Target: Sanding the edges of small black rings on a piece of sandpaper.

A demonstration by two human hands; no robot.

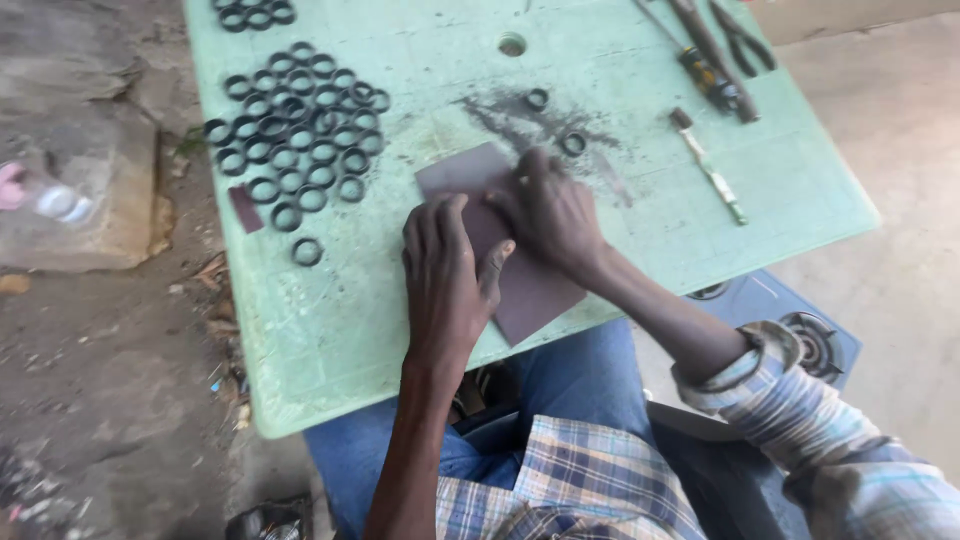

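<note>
A dark brown sheet of sandpaper (530, 290) lies on the pale green table (330, 330). My left hand (445, 275) rests flat on the sheet's left part, fingers spread. My right hand (550, 215) presses down on the sheet's upper right part with its fingers bunched; whether a ring is under them is hidden. A dark smear of dust (530, 125) lies just beyond the sheet, with two loose black rings (573, 143) in it.
Many black rings (295, 130) are heaped on the table's left part, with one ring (306, 251) apart near my left hand. Hand tools, pliers (742, 40) and a small brush (710, 165) lie at the far right. A small dark strip (245, 208) sits at the left edge.
</note>
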